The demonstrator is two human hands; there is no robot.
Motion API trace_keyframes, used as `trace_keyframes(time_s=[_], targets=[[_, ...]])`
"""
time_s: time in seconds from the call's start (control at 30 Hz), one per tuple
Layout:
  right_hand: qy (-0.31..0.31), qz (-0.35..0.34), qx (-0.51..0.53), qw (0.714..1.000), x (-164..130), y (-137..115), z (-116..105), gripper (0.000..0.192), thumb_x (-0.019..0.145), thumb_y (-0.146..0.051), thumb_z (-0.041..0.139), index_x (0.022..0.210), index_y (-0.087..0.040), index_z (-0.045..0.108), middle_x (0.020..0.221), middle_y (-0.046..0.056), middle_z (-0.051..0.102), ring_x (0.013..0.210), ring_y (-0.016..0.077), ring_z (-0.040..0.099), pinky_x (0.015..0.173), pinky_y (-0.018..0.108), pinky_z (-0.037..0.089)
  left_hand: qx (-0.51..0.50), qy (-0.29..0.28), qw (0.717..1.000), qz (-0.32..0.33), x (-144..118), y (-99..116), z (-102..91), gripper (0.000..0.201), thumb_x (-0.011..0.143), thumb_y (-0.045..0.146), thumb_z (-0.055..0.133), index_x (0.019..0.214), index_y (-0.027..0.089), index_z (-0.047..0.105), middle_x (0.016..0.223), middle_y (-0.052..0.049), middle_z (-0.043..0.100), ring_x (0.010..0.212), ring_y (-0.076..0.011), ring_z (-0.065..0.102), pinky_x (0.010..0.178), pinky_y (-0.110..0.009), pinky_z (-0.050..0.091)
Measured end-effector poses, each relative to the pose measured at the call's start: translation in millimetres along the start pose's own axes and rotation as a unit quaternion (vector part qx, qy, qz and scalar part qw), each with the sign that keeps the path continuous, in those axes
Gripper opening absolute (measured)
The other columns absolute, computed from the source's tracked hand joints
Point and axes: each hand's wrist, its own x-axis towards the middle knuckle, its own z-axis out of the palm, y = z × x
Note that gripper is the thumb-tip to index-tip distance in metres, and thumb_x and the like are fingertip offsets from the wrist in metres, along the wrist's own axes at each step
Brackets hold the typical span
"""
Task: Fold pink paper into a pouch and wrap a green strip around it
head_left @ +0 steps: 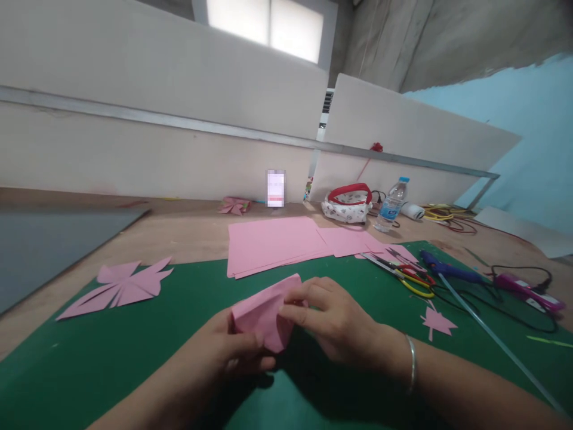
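Folded pink paper piece (265,315) sits above the near middle of the green cutting mat (134,358), pinched between both hands: left hand (233,352) fingers grip its lower edge, right hand (333,319) fingertips press its upper fold. It looks partly folded, not yet cut. A finished pink cut-paper shape (119,286) lies at the mat's left edge; flat pink sheets (273,242) wait at the far edge, scissors (405,276) to their right.

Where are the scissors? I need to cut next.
In the head view, the scissors lie on the green mat, right of the hands, between the pink paper stack and the blue glue gun.
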Motion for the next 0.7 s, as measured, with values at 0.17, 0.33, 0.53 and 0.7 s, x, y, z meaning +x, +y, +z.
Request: trace_keyframes(time_s=[0.17, 0.33, 0.53, 0.7], targets=[[0.072, 0.154, 0.098, 0.980, 3, 1, -12, 0.037, 0.087, -0.016, 0.060, 0.124, -0.012, 0.057, 0.119, 0.016, 0.060, 0.109, 0.0236, 0.054, 0.091, 0.042, 0.049, 0.015, -0.035, 0.999, 0.038, 9, -11, -10.7, 0.048, 0.066, 0.015, 0.076, 0.112, 0.017, 0.066, 0.084, -0.005, 0.072, 0.069, -0.0135, 0.065, 0.067, -0.024, 0.056], [0.020, 0.358, 0.391, 0.848, 4, 2, -16, 0.029, 0.081, -0.023, 0.066, 0.109, -0.013, 0.065, 0.096, 0.008, 0.068, 0.081, 0.0173, 0.063, 0.072, 0.033, 0.055, 0.030, -0.044, 0.998, 0.037, 6, -10, -7.4, 0.056, 0.068, 0.034, 0.081, 0.119, 0.021, 0.061, 0.090, -0.006, 0.071, 0.074, -0.0162, 0.066, 0.070, -0.028, 0.057], [0.042, 0.426, 0.518, 0.741, 8, 1, -14, 0.018, 0.079, -0.027, 0.070, 0.089, -0.012, 0.070, 0.080, 0.003, 0.066, 0.069, 0.0109, 0.058, 0.065, 0.025, 0.047, 0.059, 0.013, 0.997, 0.044, 6, -4, -0.8, 0.063, 0.073, 0.061, 0.069, 0.119, 0.019, 0.058, 0.096, -0.010, 0.071, 0.072, -0.0203, 0.066, 0.062, -0.030, 0.056], [0.027, 0.451, 0.598, 0.662, 7, 0, -12, 0.031, 0.079, -0.041, 0.071, 0.071, -0.012, 0.067, 0.070, 0.002, 0.062, 0.061, 0.0094, 0.052, 0.060, 0.024, 0.041, 0.041, -0.002, 0.998, 0.042, 2, -4, 4.0, 0.051, 0.078, 0.056, 0.065, 0.109, 0.015, 0.067, 0.093, -0.010, 0.070, 0.080, -0.0218, 0.064, 0.067, -0.029, 0.053]])
